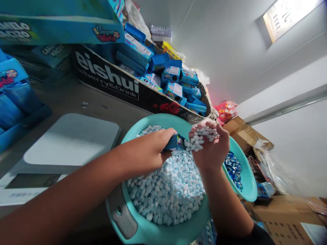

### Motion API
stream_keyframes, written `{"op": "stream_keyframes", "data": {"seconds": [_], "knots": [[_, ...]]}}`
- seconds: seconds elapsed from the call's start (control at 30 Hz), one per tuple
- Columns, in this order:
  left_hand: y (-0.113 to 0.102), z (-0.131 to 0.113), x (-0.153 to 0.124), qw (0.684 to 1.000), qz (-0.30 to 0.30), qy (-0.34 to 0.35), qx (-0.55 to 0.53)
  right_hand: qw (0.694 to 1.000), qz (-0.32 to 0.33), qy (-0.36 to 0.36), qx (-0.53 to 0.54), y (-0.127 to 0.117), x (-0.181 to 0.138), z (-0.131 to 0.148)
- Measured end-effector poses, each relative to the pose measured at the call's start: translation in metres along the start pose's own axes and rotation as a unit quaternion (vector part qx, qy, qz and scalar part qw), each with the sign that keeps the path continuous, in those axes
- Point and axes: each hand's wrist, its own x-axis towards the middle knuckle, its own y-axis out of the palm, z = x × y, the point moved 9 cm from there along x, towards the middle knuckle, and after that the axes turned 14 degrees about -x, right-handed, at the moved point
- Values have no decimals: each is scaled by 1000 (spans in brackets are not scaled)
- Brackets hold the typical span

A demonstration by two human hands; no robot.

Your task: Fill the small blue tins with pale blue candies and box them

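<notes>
The turquoise basin (163, 119), heaped with pale candies (168, 190), was flanked by a white scale (71, 139) on the left and by a second basin (250, 177), holding blue-wrapped pieces (232, 168), on the right. Its far side was closed in by a black carton (107, 76) loaded with small blue boxes (173, 73), and the scale's near corner was covered by the left forearm (102, 173). Over the heap, an uncapped box (174, 143) was gripped by the left hand (154, 149), pinched from above and below. Its long axis was laid sideways, mouth turned toward the right hand (211, 149), which was held palm up, fingers loosely curled around a handful (200, 137) of candies right at the opening. The far rim lay just beyond both hands; the near part of the heap was covered by neither.
</notes>
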Motion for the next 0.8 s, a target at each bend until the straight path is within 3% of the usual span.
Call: {"op": "stream_keyframes", "data": {"seconds": [0.27, 0.47, 0.53, 0.63, 0.7, 0.8], "knots": [[-1, -1, 1, 999, -5, 16, -28, 998, 24, -42, -39, 6, -4, 5], [-9, -1, 3, 999, -48, 9, -13, 990, 96, -70, -80, 20, -4, 9], [-18, 0, 4, 996, -87, -4, -17, 994, 72, -32, -81, 12, 5, -2], [-31, 6, 2, 986, -159, -40, -44, 990, 27, 93, -102, -5, 17, -37], [-39, 9, 0, 974, -208, -48, -72, 974, 51, 152, -161, -7, 18, -62], [-47, 12, -4, 959, -258, -25, -117, 931, 141, 103, -321, 6, 17, -79]]}}
